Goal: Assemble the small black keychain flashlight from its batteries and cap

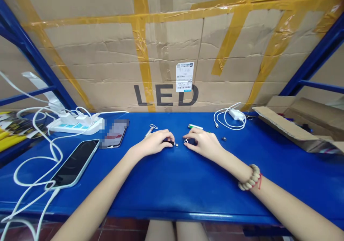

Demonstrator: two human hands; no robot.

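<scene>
My left hand (154, 143) rests low over the blue tabletop, its fingers closed round a small black cylinder (169, 143) with a metallic end. Just beyond that end lies a tiny silver piece (176, 145). To the right, my right hand (205, 143) pinches a small dark piece with a silver metal end (186, 141); fingers cover most of it. Behind my left hand is a slim clear-and-metal item with a wire loop (153, 127). A white-and-green stick (195, 126) lies behind my right hand. A small dark metal bit (224, 139) sits right of that hand.
On the left are a white power strip (77, 127), tangled white cables and two phones, one pale-cased (75, 165) and one dark (116, 135). A white charger (237, 114) with cable lies back right, near an open cardboard box (292, 133). A large carton (107, 65) stands behind.
</scene>
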